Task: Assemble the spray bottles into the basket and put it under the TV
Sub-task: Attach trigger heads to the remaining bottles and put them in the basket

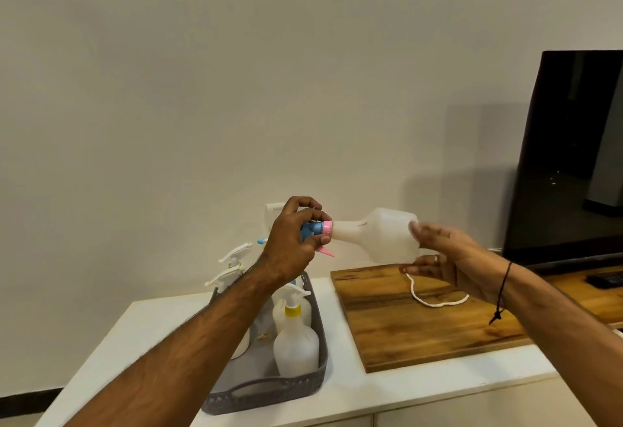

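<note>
Head: spray bottle (384, 236) horizontal, sprayer end left, base right.

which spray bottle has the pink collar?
The bottle held sideways in the air: left hand grips its blue-and-pink spray head, right hand holds its base. Collars visible in the basket are yellow.
</note>
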